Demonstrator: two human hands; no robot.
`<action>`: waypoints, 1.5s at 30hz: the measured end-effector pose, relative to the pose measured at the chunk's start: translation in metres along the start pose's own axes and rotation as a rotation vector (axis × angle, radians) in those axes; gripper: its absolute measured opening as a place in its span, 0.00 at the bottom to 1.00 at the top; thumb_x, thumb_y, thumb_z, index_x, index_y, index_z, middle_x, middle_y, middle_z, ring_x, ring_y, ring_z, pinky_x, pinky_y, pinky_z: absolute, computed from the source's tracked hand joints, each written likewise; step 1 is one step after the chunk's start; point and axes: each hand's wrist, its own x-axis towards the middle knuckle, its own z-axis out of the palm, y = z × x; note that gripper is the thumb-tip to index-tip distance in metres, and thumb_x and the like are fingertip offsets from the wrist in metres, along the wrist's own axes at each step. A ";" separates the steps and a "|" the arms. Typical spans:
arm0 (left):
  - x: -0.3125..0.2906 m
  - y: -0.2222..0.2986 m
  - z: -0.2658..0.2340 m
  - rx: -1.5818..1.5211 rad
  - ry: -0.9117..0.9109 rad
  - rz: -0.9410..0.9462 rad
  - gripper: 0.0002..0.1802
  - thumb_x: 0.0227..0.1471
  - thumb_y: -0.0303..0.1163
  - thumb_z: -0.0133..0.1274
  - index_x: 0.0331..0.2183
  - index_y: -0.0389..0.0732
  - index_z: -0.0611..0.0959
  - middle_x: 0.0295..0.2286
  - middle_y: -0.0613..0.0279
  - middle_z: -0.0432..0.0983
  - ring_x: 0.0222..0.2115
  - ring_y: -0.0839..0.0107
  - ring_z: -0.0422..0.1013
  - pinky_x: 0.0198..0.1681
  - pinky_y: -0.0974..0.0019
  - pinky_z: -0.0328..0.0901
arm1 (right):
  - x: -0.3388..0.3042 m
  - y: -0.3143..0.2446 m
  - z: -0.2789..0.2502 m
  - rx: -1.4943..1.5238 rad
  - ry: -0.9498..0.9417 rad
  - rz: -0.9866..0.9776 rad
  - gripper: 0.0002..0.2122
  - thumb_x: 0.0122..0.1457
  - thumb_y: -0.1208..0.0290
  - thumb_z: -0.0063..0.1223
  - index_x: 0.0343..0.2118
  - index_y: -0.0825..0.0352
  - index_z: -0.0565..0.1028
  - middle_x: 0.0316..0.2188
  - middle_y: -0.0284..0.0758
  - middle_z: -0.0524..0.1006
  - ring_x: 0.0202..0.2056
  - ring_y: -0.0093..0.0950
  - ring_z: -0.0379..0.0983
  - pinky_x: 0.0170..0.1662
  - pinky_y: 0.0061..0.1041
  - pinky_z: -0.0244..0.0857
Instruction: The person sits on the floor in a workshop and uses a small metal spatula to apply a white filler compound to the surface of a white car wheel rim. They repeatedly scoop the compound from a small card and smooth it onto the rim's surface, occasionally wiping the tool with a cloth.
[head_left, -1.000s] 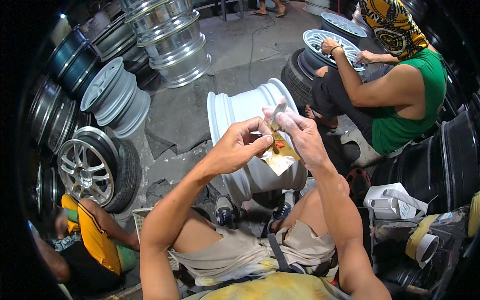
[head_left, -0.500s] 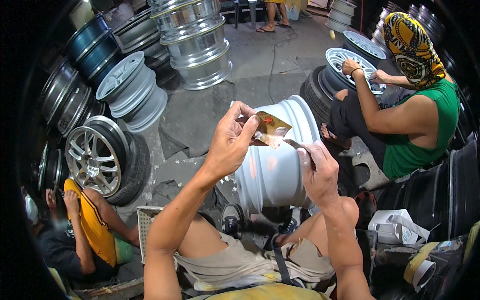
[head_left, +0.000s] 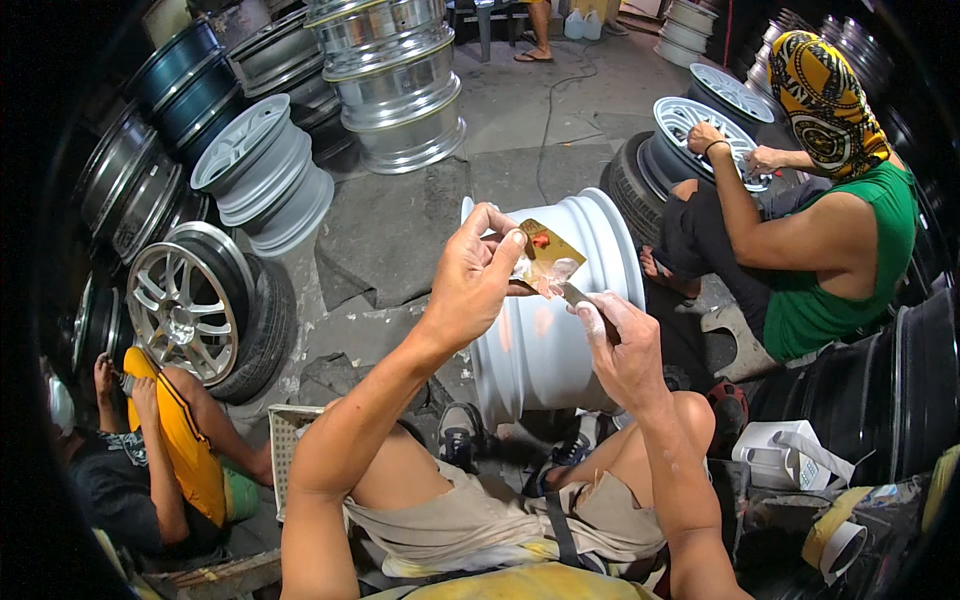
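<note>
1. A gold-coloured card (head_left: 568,243) is held up in front of the person, over the near grey wheel in this view. It carries a small red blob (head_left: 541,241) and a smear of pale pink paste (head_left: 553,271) toward its lower end.
2. The left hand (head_left: 478,268) has a narrow grip, with the card's left edge pinched between thumb and fingers.
3. The right hand (head_left: 628,350) has a narrow grip too, holding a small scraper (head_left: 576,294). The scraper's tip is at the card's lower edge; whether it touches the paste, I cannot tell.
4. Behind and below both hands is the grey wheel (head_left: 550,365), in front of the person's knees, with faint pink patches (head_left: 543,320) on its side.
5. The person's shoes (head_left: 459,436) are near the wheel's lower end, and a pale basket (head_left: 283,455) is beside the left leg.
6. To the right, a co-worker in a green top (head_left: 840,255) has both hands at another grey wheel (head_left: 670,150), which rests on a tyre (head_left: 637,185).
7. Near the right arm are a white container (head_left: 775,455) and a roll of tape (head_left: 848,548).
8. To the left sits a co-worker in yellow shorts (head_left: 178,450), near a silver spoked wheel (head_left: 180,315).
9. Farther off, shiny wheels (head_left: 400,95) stand stacked on the floor (head_left: 510,110).
</note>
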 end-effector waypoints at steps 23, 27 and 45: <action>0.011 -0.011 0.001 -0.154 -0.047 -0.149 0.07 0.66 0.30 0.47 0.39 0.37 0.69 0.36 0.52 0.75 0.36 0.66 0.79 0.38 0.60 0.82 | 0.001 0.008 0.001 0.043 0.155 -0.068 0.10 0.65 0.77 0.51 0.47 0.73 0.78 0.31 0.40 0.70 0.32 0.30 0.68 0.37 0.29 0.64; 0.009 -0.010 0.003 -0.253 -0.024 -0.174 0.07 0.66 0.32 0.47 0.40 0.38 0.71 0.35 0.55 0.75 0.35 0.68 0.79 0.40 0.59 0.81 | -0.001 0.016 0.006 -0.030 0.165 -0.115 0.13 0.62 0.78 0.55 0.49 0.72 0.78 0.33 0.39 0.68 0.33 0.31 0.67 0.37 0.29 0.64; 0.012 -0.008 0.007 0.040 -0.082 0.153 0.05 0.67 0.26 0.44 0.38 0.34 0.70 0.34 0.59 0.73 0.34 0.77 0.74 0.37 0.67 0.80 | -0.006 0.014 -0.006 0.040 0.084 0.034 0.10 0.67 0.74 0.49 0.43 0.72 0.80 0.27 0.37 0.69 0.25 0.25 0.64 0.31 0.26 0.60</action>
